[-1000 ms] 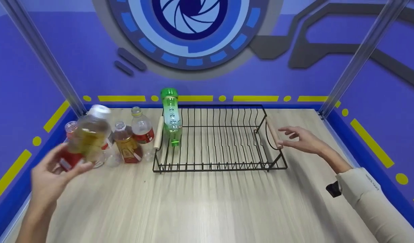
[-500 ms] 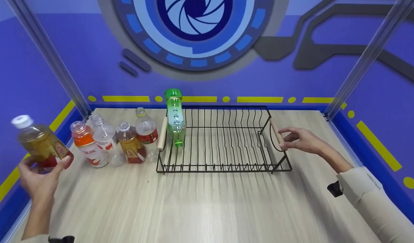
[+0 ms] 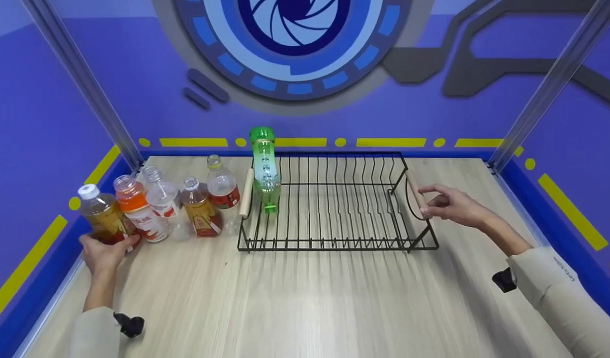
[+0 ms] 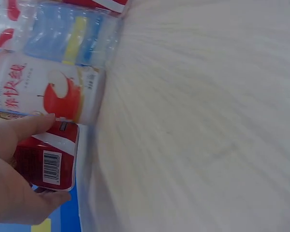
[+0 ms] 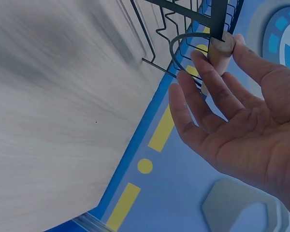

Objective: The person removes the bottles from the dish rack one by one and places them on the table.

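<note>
My left hand point(image 3: 103, 252) grips the lower part of a white-capped drink bottle point(image 3: 102, 211), thumb on one side and fingers on the other. It stands at the left end of a row, beside an orange-topped bottle point(image 3: 138, 206) with a white label. In the left wrist view, the red base label point(image 4: 50, 162) shows between thumb and fingers. My right hand point(image 3: 454, 205) pinches the right wooden handle point(image 3: 416, 194) of a black wire dish rack point(image 3: 337, 243) between thumb and index finger; the other fingers point(image 5: 203, 108) extend loosely. A green bottle point(image 3: 266, 166) lies in the rack's left end.
Further along the row stand a clear bottle point(image 3: 164, 201), a capless amber bottle point(image 3: 201, 206) and a red-labelled clear bottle point(image 3: 224, 191) close to the rack's left handle point(image 3: 246, 193). Blue panels point(image 3: 334, 119) enclose the wooden table point(image 3: 295, 298) at the back and sides.
My left hand has swung the white-capped bottle left, then set it down at the row's left end. My right hand has closed in on the rack's handle.
</note>
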Demonstrator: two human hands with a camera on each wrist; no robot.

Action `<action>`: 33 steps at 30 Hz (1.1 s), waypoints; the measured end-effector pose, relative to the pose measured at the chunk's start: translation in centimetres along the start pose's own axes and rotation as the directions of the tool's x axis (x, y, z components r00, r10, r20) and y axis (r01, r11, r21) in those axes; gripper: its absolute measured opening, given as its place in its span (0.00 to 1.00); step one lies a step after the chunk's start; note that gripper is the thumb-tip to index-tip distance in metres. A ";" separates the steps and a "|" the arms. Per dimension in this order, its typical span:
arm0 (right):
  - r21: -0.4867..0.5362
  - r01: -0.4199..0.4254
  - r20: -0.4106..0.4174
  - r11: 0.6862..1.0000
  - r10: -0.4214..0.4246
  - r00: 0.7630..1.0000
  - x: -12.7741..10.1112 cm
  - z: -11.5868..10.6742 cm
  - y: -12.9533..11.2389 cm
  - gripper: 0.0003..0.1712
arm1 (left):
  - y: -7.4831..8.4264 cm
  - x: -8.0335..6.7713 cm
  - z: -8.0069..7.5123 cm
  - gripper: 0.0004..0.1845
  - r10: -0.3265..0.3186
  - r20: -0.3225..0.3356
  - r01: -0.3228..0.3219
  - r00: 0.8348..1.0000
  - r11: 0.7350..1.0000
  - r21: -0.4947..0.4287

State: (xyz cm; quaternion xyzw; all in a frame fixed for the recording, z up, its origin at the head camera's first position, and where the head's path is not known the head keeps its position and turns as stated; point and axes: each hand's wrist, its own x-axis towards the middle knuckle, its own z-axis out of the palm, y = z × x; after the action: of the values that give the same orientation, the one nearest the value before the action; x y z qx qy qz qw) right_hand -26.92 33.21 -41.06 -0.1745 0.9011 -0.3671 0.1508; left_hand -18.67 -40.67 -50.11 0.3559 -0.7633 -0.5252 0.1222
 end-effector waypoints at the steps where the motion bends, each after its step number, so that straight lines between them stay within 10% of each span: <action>1: 0.006 -0.002 -0.002 1.000 0.002 1.000 0.0 0.0 0.0 0.34 | -0.1 0.2 0.1 0.49 -0.002 0.005 0.002 1.000 1.000 0.003; 14: 0.036 -0.015 -0.001 0.999 0.015 1.000 -0.2 0.3 0.0 0.35 | 0.1 0.1 -0.3 0.55 -0.024 0.119 0.019 0.993 0.999 0.040; 22: 0.039 -0.015 0.003 0.999 0.015 1.000 -0.6 0.4 0.0 0.36 | 1.7 -3.1 -1.2 0.51 0.022 -0.035 -0.017 0.999 0.991 0.136; 29: 0.052 -0.028 -0.005 0.998 0.029 1.000 -0.7 0.2 0.0 0.36 | 2.5 -9.1 2.2 0.31 0.247 -0.233 -0.240 0.941 0.969 0.056; 33: 0.058 -0.023 0.004 0.998 0.023 1.000 -0.5 0.3 -0.2 0.36 | 3.9 -13.0 4.6 0.25 0.402 -0.141 -0.404 0.905 0.915 0.017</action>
State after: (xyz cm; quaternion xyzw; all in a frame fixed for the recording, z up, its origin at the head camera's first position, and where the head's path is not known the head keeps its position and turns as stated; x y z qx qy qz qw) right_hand -26.34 33.07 -41.06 -0.1602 0.8919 -0.3908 0.1617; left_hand -13.47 -27.90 -46.14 0.2264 -0.8064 -0.4667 0.2841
